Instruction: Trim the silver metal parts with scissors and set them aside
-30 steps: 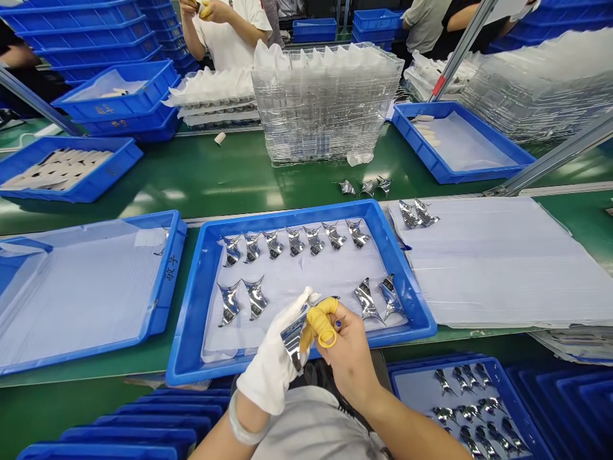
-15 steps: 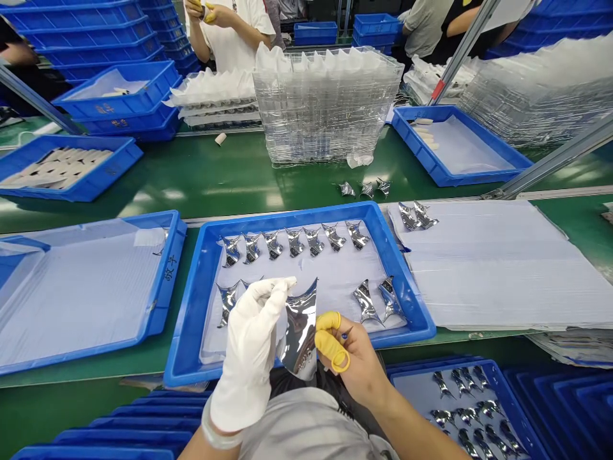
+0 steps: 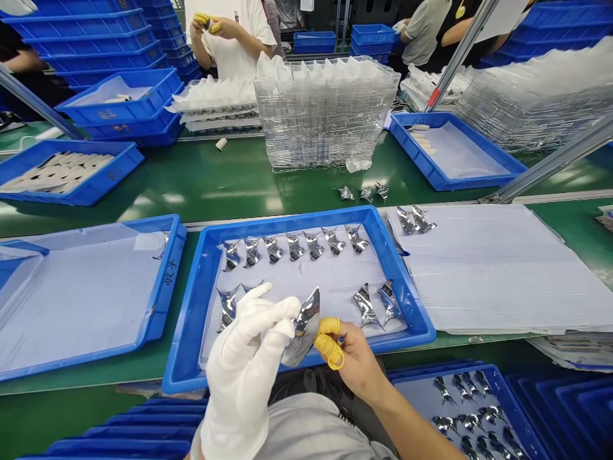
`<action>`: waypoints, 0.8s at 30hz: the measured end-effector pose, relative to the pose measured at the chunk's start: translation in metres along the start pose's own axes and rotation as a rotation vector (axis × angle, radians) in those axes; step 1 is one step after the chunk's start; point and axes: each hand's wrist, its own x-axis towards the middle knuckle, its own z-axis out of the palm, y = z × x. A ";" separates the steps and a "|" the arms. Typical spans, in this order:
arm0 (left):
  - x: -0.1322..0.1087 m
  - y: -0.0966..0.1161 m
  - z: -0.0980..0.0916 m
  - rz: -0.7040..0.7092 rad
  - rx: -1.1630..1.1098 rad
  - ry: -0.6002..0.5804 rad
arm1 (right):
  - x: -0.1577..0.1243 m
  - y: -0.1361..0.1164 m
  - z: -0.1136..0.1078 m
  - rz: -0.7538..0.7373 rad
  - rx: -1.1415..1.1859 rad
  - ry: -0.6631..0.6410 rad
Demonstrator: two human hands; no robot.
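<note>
My left hand (image 3: 249,364), in a white glove, and my right hand (image 3: 352,361), with yellow finger cots, both pinch one shiny chrome winged part (image 3: 302,327) held up over the near edge of the middle blue tray (image 3: 191,319). In that tray several matching chrome parts (image 3: 294,245) lie in a row along the far side on a white sheet, with two more parts (image 3: 378,303) at the near right. One or two parts (image 3: 227,305) lie partly hidden behind my left glove.
A blue tray (image 3: 163,300) lined with a white sheet sits left. White foam sheets (image 3: 498,268) with two chrome parts (image 3: 416,219) lie right. A tray of chrome parts (image 3: 469,409) is near right. A stack of clear blister trays (image 3: 325,108) stands beyond. Other people work across the belt.
The chrome part was raised from low between my hands, spread broadside, and is now turned edge-on. My left glove moved nearer the camera and its fingers opened out more.
</note>
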 end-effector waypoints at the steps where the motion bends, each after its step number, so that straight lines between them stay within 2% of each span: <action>1: -0.001 0.001 0.000 -0.001 -0.005 0.000 | 0.001 -0.002 0.000 -0.015 -0.028 0.007; 3: -0.002 0.000 -0.001 -0.058 -0.013 0.010 | 0.001 -0.005 0.000 -0.057 -0.082 0.023; 7: -0.001 -0.008 -0.002 -0.289 -0.043 0.041 | -0.002 -0.011 0.001 -0.147 -0.139 0.035; 12: 0.006 -0.011 0.000 -0.540 -0.065 0.049 | -0.006 -0.018 0.006 -0.094 -0.154 0.043; 14: 0.007 -0.010 0.001 -0.573 -0.094 0.021 | -0.005 -0.018 0.007 -0.049 -0.090 0.053; 18: 0.006 -0.010 0.002 -0.546 -0.117 -0.003 | -0.002 -0.013 0.007 0.110 0.106 0.069; 21: 0.006 -0.012 0.002 -0.550 -0.122 -0.004 | -0.002 -0.008 0.005 0.234 0.232 0.022; 24: 0.007 -0.014 0.001 -0.589 -0.141 0.008 | -0.003 -0.009 0.003 0.292 0.286 -0.045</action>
